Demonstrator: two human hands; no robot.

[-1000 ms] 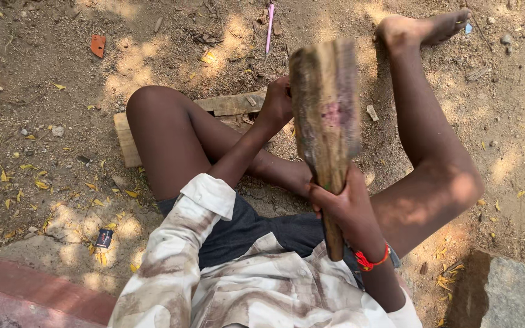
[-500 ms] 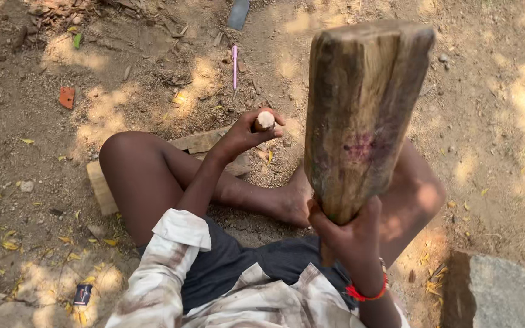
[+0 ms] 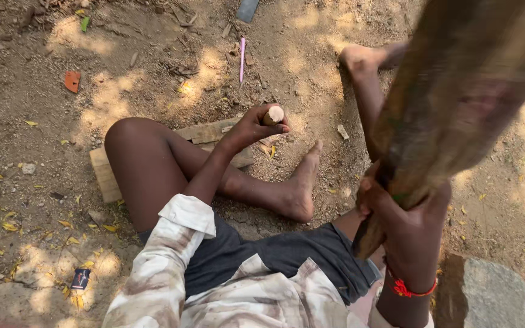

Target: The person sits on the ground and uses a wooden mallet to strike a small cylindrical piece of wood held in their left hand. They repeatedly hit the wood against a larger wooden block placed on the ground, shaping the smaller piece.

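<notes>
Near the centre of the frame, a short round wooden peg with a pale cut top (image 3: 273, 114) stands over a flat weathered wooden plank (image 3: 202, 131) on the dirt, the left hand (image 3: 251, 126) curled around it with fingers pressed close just under the top. At right, the right hand (image 3: 399, 209) is clenched tight around the handle of a broad, dark, worn wooden mallet (image 3: 457, 97), raised high and blurred. Should that heavy head land off-centre, it could strike the fingers gripping so near the peg's top, or knock the peg sideways towards the bare foot (image 3: 299, 188) just beside the plank.
</notes>
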